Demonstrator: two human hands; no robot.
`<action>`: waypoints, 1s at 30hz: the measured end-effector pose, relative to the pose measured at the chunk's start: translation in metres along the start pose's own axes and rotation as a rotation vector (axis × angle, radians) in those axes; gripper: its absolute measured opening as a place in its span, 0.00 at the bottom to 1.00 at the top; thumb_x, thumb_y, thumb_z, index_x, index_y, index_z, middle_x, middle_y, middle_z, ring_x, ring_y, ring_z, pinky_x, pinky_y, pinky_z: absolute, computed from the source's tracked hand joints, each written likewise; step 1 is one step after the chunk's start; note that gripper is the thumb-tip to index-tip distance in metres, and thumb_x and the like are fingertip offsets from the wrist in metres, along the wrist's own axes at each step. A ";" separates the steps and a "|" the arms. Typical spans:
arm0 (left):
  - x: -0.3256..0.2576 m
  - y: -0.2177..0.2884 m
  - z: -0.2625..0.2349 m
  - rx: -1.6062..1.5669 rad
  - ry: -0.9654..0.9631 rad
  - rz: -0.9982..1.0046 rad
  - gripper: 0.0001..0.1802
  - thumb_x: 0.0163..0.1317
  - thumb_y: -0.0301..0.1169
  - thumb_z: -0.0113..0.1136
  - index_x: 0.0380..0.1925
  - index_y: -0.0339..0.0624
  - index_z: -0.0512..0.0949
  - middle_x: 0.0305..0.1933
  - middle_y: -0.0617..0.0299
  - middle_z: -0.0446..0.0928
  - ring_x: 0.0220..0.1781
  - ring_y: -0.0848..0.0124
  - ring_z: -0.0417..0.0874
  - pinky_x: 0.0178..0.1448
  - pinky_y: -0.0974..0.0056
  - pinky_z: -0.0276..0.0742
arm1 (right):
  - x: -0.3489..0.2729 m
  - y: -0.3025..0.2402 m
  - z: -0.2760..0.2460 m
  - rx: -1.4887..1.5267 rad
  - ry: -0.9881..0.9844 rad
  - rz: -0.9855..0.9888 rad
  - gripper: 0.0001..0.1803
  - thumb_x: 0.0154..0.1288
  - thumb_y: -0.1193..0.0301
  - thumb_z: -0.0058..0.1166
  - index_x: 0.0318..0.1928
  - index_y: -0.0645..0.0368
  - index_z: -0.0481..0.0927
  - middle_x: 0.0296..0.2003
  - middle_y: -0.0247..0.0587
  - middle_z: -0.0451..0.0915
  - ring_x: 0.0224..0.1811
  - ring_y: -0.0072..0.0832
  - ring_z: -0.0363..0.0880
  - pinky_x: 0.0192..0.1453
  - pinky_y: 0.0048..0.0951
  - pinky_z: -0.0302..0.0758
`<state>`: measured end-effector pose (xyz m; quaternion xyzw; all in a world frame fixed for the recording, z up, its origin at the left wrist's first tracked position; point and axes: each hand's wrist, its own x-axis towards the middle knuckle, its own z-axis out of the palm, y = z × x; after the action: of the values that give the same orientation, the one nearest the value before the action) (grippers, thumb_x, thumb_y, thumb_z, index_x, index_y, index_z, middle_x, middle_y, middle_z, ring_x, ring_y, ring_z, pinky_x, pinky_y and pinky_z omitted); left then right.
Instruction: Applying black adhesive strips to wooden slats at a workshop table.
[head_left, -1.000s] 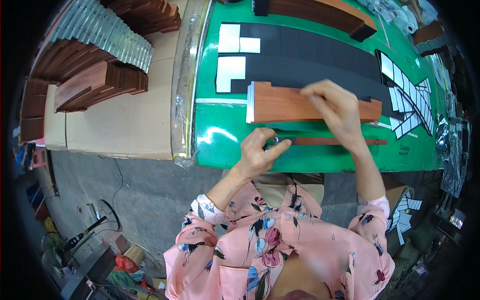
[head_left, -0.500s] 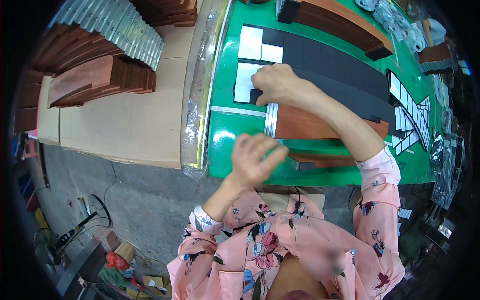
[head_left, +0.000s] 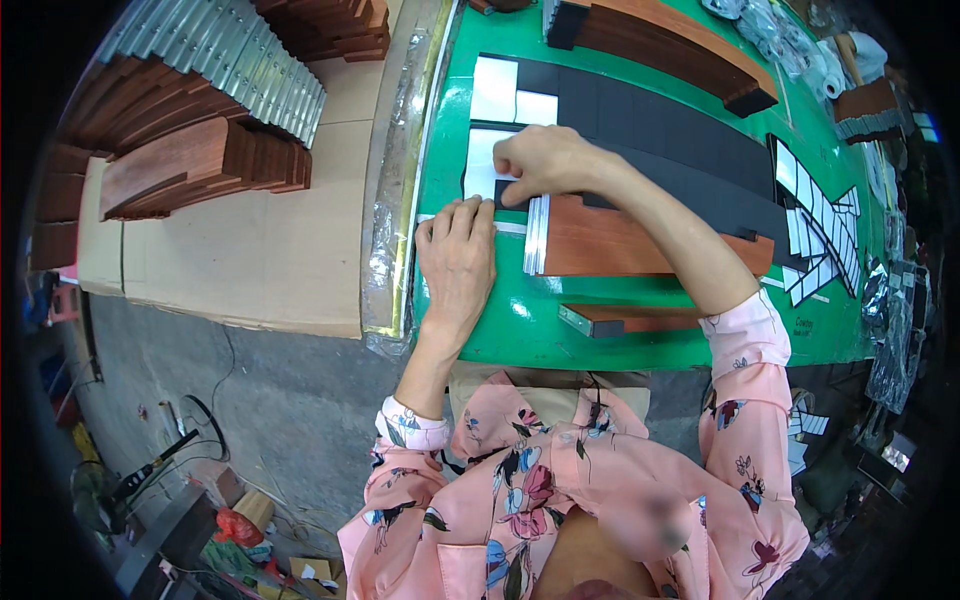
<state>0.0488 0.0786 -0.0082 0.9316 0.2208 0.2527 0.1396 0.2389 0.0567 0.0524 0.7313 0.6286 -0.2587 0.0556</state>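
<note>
A black sheet (head_left: pixel 680 165) divided into pads lies on the green tabletop, its white backing (head_left: pixel 483 160) bare at the left end. Over that end is my right hand (head_left: pixel 550 160), fingers curled and thumb at a small black pad (head_left: pixel 513 192); the pinch itself is partly hidden. My left hand (head_left: pixel 458 250) lies palm down, fingers side by side and slightly bent, tips at the sheet's lower left edge. Under my right forearm is a curved reddish-brown wooden piece (head_left: pixel 640 240) with silvery strips (head_left: pixel 537 235) at its left end.
Another wooden piece (head_left: pixel 600 320) lies near the front edge; a long one (head_left: pixel 670 45) is at the back. Used white-and-black backing strips (head_left: pixel 815 225) are heaped at right. Stacked wooden parts (head_left: pixel 210 165) with metal strips stand on cardboard (head_left: pixel 250 260) at left.
My left hand has moved up and left from above the front of the table to the sheet's lower edge. The right hand has shifted slightly left and stays at the pad.
</note>
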 end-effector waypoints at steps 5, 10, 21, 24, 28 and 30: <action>0.010 0.001 -0.006 0.000 -0.041 0.018 0.16 0.55 0.27 0.60 0.46 0.42 0.77 0.48 0.61 0.76 0.52 0.64 0.75 0.54 0.55 0.64 | 0.005 0.065 0.007 0.119 0.629 0.104 0.12 0.55 0.67 0.59 0.39 0.59 0.82 0.37 0.48 0.81 0.41 0.45 0.81 0.45 0.43 0.78; 0.047 0.001 0.010 0.030 -0.043 0.138 0.17 0.55 0.27 0.60 0.47 0.45 0.76 0.52 0.63 0.75 0.52 0.63 0.74 0.54 0.54 0.63 | 0.024 0.085 0.020 -0.292 0.791 0.055 0.07 0.53 0.76 0.54 0.34 0.64 0.79 0.30 0.48 0.79 0.37 0.42 0.82 0.37 0.37 0.81; 0.058 -0.004 0.034 0.075 -0.050 0.143 0.20 0.53 0.23 0.56 0.49 0.45 0.77 0.52 0.63 0.77 0.52 0.64 0.75 0.53 0.56 0.68 | 0.040 0.095 0.013 -0.467 0.734 -0.133 0.04 0.52 0.77 0.52 0.28 0.65 0.78 0.28 0.52 0.81 0.31 0.40 0.84 0.33 0.35 0.82; 0.056 -0.001 0.034 0.078 -0.045 0.145 0.20 0.54 0.23 0.55 0.49 0.45 0.78 0.52 0.63 0.77 0.52 0.64 0.75 0.54 0.56 0.68 | 0.032 0.098 -0.002 -0.297 0.725 -0.005 0.06 0.54 0.76 0.50 0.30 0.66 0.79 0.29 0.53 0.82 0.33 0.40 0.84 0.34 0.37 0.81; 0.055 -0.002 0.028 0.060 -0.069 0.138 0.18 0.55 0.24 0.55 0.47 0.45 0.79 0.52 0.63 0.78 0.53 0.63 0.76 0.54 0.57 0.69 | -0.010 0.097 -0.014 0.643 0.655 0.223 0.13 0.62 0.73 0.42 0.37 0.70 0.78 0.31 0.52 0.83 0.32 0.31 0.84 0.37 0.29 0.81; 0.056 -0.014 0.027 -0.077 -0.069 0.163 0.16 0.55 0.24 0.56 0.45 0.46 0.79 0.49 0.61 0.79 0.49 0.61 0.77 0.53 0.56 0.69 | -0.043 0.091 -0.006 1.048 0.568 0.206 0.15 0.66 0.71 0.41 0.44 0.70 0.75 0.32 0.48 0.82 0.32 0.27 0.83 0.38 0.25 0.81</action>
<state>0.1021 0.1139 -0.0128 0.9487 0.1294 0.2390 0.1617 0.3239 0.0027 0.0550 0.7588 0.3336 -0.3221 -0.4574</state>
